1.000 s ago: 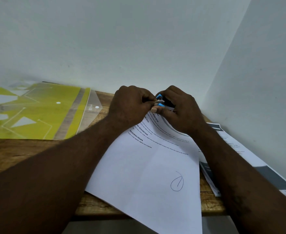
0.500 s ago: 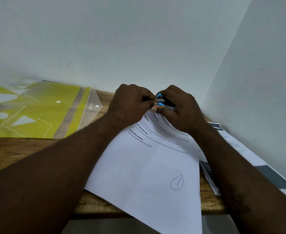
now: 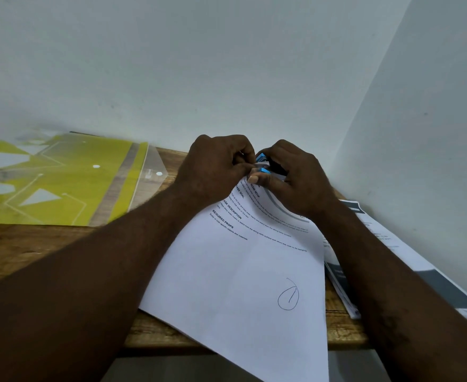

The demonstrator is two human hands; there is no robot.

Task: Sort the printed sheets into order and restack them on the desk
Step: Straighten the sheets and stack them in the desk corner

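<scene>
A stack of printed sheets (image 3: 243, 274) lies askew on the wooden desk (image 3: 34, 252), its near corner hanging over the front edge; the top sheet bears a pen-drawn circled mark. At the stack's far corner sits a small blue and black stapler (image 3: 264, 168). My right hand (image 3: 293, 186) grips the stapler, thumb under its blue end. My left hand (image 3: 216, 169) pinches the sheets' corner right beside it, fingers curled. The corner itself is hidden by both hands.
A yellow-patterned clear plastic folder (image 3: 61, 186) lies at the back left of the desk. More printed sheets (image 3: 419, 266) with dark bands lie at the right along the side wall. Walls close in behind and to the right.
Both hands stay at the stack's far corner with hardly any shift; the sheets and the stapler keep their places.
</scene>
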